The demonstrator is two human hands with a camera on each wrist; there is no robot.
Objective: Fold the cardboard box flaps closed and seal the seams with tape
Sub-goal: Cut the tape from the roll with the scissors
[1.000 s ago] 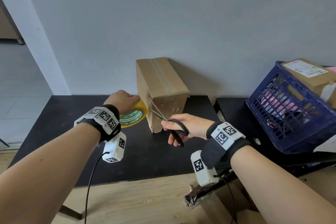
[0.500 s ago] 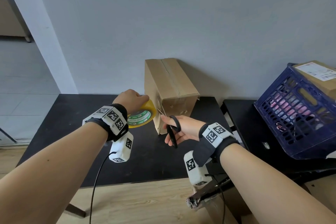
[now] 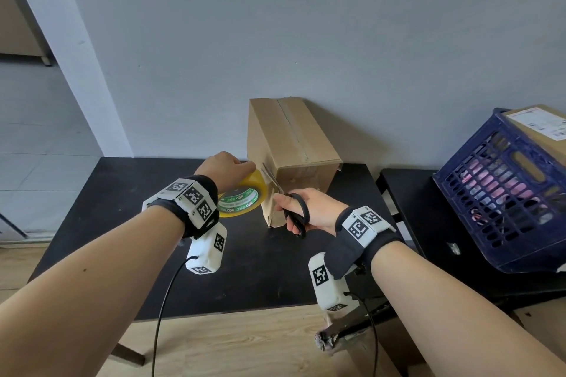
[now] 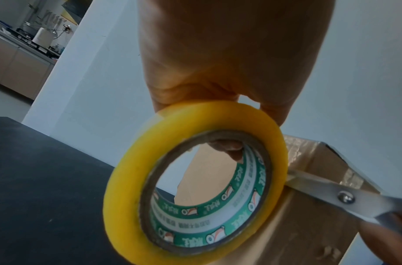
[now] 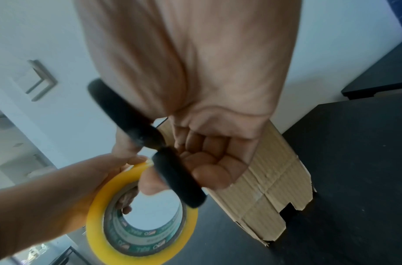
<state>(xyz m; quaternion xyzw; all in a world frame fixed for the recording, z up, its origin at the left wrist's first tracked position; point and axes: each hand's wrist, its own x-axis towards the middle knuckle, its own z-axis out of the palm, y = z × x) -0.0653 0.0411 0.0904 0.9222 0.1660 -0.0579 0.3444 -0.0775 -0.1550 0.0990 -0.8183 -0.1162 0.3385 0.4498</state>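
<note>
Head view shows the cardboard box [image 3: 294, 156] standing tall on the black table [image 3: 101, 223], its long axis upright and its taped top seam running away toward the grey wall [image 3: 306, 24]; it sits near the table's back edge, right-hand end. The left hand [image 3: 225, 170] grips the yellow tape roll [image 3: 245, 199] just beside the box's near left corner, thumb over the rim and a fingertip curled inside the core; the roll is tilted on edge, its hole facing back at the person. The right hand [image 3: 309, 208] has its fingers curled tight through the black handles of the scissors [image 3: 283, 199]; the blades point up and left, wedged between roll and box edge; whether they're parted, can't tell. Off to the right, a blue crate [image 3: 502, 193] with another parcel [image 3: 539, 125] on top sits on a second dark table [image 3: 410, 193], well apart from the box. The left half of the black table has bare surface, and wood floor [image 3: 229, 346] shows under the near edge.
</note>
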